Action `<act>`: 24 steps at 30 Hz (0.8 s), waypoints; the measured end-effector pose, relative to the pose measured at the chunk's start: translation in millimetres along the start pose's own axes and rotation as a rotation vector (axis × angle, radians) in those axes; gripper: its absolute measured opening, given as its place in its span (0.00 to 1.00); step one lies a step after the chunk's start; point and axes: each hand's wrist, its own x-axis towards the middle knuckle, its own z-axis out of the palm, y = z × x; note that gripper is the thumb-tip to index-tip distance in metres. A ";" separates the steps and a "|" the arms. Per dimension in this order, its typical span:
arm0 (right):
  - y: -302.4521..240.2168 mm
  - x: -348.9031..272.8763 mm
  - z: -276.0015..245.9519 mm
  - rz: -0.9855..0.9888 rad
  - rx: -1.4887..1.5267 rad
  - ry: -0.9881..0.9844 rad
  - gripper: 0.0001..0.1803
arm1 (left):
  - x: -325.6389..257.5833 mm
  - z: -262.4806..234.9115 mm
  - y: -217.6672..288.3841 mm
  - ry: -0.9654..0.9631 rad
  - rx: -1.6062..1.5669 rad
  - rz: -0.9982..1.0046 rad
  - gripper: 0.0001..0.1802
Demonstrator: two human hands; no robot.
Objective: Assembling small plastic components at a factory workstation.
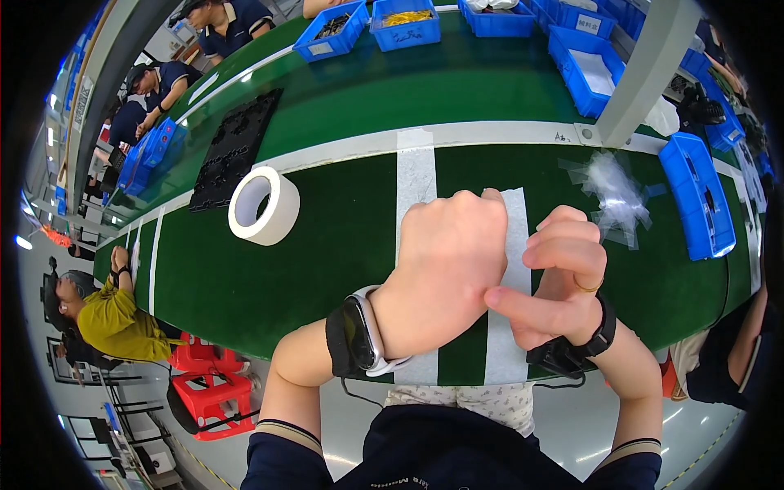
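Observation:
My left hand (pixel 452 257) is closed in a fist with its back up, over the middle of the green table, and its palm is hidden. To its right, my right hand (pixel 565 273) has loosely bent fingers, with the thumb apart from them and its tip at the side of the left hand. Nothing shows between those fingers. Beneath the hands, a pale tape strip (pixel 416 175) and a second pale strip (pixel 516 220) run front to back across the table. A roll of white tape (pixel 286 211) stands to the left of the hands.
A black moulded tray (pixel 233 151) lies at the far left. Crumpled clear film (pixel 614 192) and a blue bin (pixel 698 196) are at the right. A grey post (pixel 649 73) rises behind. Blue bins with parts (pixel 406 34) line the back. Other people sit at the left.

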 end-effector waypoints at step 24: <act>0.3 -2.9 4.8 0.273 0.055 -0.189 0.13 | 13.5 37.4 -29.0 0.042 -0.031 -0.042 0.08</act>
